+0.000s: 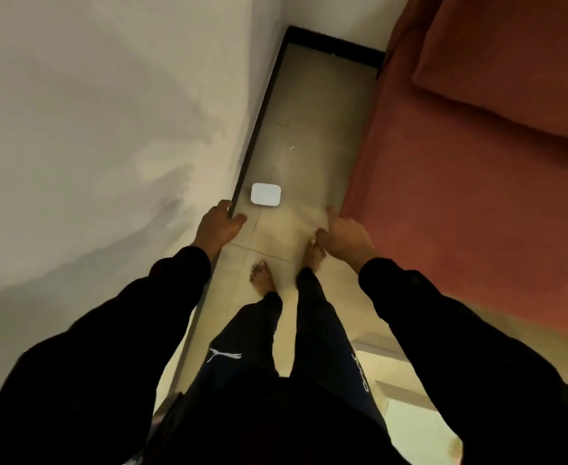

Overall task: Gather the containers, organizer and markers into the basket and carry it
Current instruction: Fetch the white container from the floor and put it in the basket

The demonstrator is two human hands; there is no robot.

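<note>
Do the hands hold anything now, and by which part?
Nothing is held. The left hand and right hand are both empty; the white container lies untouched on the floor.

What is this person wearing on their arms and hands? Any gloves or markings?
Both arms are covered by long, loose black sleeves reaching to the wrists, with no visible markings. The left hand and right hand are bare: no gloves, and no rings or watch can be made out in this dim, slightly blurred view.

Dim warm indoor light; soft motion blur throughout; wide-angle bending at edges; dark sleeves lose detail.
</note>
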